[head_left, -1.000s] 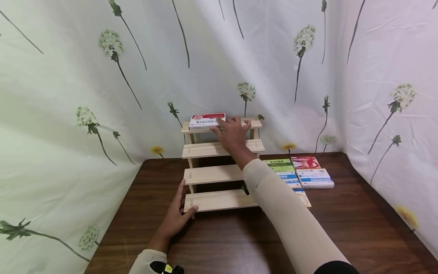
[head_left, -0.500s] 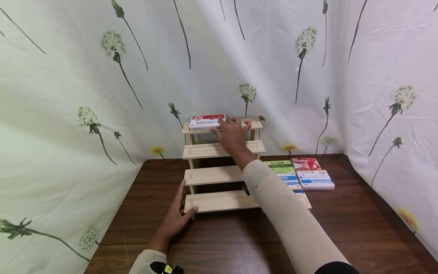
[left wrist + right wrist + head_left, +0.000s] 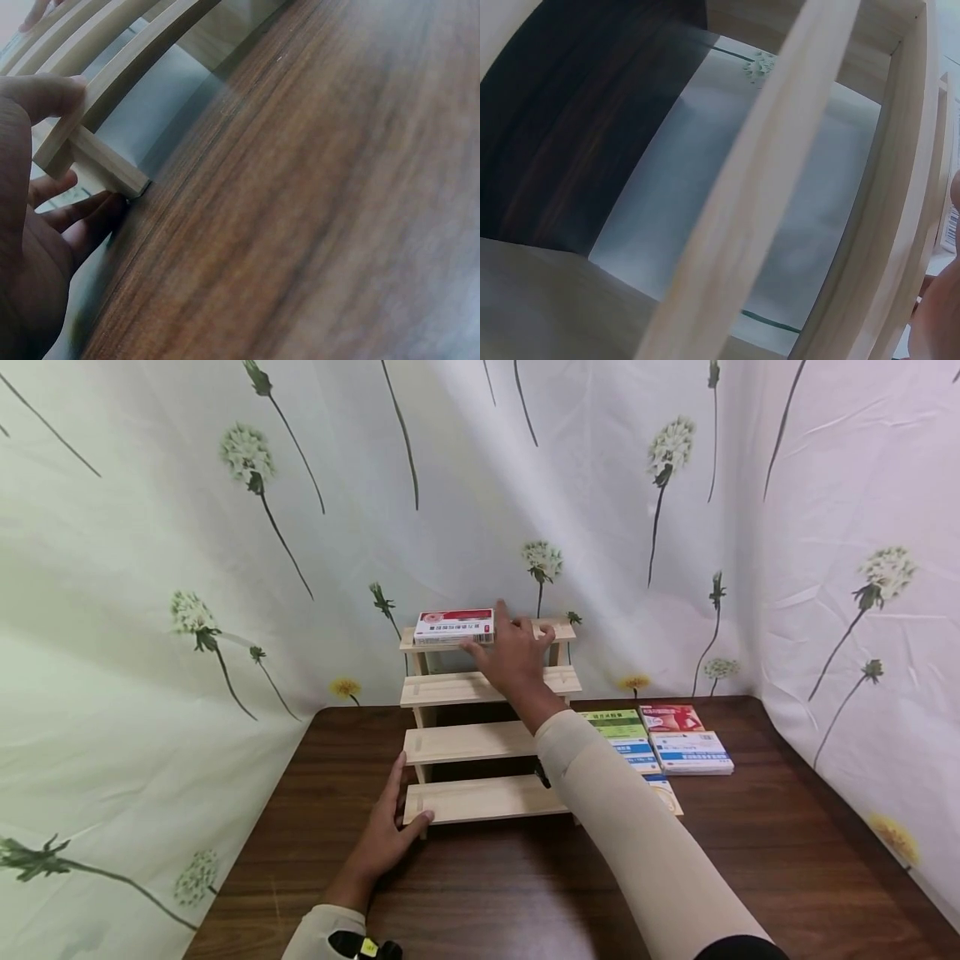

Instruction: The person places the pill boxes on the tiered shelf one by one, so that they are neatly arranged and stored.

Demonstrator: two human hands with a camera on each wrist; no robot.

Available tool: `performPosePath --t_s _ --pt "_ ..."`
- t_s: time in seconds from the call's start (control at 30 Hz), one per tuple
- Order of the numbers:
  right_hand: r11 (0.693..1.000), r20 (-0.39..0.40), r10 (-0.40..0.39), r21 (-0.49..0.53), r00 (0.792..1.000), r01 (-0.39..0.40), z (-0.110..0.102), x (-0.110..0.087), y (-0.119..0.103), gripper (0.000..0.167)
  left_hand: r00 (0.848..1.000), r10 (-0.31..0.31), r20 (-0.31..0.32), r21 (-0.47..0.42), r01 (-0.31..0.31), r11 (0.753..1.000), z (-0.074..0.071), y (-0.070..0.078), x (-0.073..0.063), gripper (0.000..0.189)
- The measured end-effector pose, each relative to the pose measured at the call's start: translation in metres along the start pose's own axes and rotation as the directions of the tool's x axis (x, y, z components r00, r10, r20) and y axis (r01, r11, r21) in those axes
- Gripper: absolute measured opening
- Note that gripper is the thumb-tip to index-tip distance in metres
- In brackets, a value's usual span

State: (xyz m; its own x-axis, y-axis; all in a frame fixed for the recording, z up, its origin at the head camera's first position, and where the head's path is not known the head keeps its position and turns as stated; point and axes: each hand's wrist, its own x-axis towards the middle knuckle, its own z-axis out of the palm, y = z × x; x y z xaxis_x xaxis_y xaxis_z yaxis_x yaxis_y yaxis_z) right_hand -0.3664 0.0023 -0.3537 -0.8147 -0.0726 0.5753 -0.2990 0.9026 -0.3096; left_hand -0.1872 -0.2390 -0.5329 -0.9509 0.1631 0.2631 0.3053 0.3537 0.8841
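A white and red medicine box [image 3: 453, 628] lies flat at the left of the top step of a pale wooden step rack [image 3: 468, 743]. My right hand [image 3: 516, 658] is at the box's right end, thumb by the front corner and index finger extended past the back corner. Its other fingers spread over the top step. My left hand [image 3: 384, 831] holds the rack's lower left side, with the thumb on the bottom step. In the left wrist view, the fingers of the left hand [image 3: 34, 232] reach round the leg near the tabletop. The right wrist view looks between the steps.
Right of the rack, several medicine boxes lie on the dark wooden table [image 3: 480, 893]: a green box [image 3: 615, 724], a red box [image 3: 671, 717], a white and blue stack [image 3: 690, 752]. My right forearm partly covers some. A flowered cloth [image 3: 465, 527] hangs behind.
My right index finger has lifted off the box's top and straightened beyond its right end, uncovering the box's corner. The box and my left hand have stayed in place.
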Motion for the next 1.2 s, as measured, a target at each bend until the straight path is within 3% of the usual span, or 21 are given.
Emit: performPosePath --t_s 0.37,0.73,1.2 --pt "1.0 -0.009 -0.008 -0.019 1.0 0.007 -0.015 -0.01 0.009 0.102 1.0 0.006 0.0 0.002 -0.006 1.0 0.001 0.001 -0.001 0.105" --pt "0.98 -0.061 -0.044 0.193 0.997 0.055 -0.029 -0.035 0.03 0.1 1.0 0.003 -0.007 0.012 -0.002 1.0 0.0 0.0 0.0 0.106" --pt "0.955 -0.117 -0.089 0.273 0.989 0.118 -0.045 -0.075 0.062 0.089 0.999 -0.031 -0.008 0.03 0.031 0.999 0.0 0.001 -0.001 0.107"
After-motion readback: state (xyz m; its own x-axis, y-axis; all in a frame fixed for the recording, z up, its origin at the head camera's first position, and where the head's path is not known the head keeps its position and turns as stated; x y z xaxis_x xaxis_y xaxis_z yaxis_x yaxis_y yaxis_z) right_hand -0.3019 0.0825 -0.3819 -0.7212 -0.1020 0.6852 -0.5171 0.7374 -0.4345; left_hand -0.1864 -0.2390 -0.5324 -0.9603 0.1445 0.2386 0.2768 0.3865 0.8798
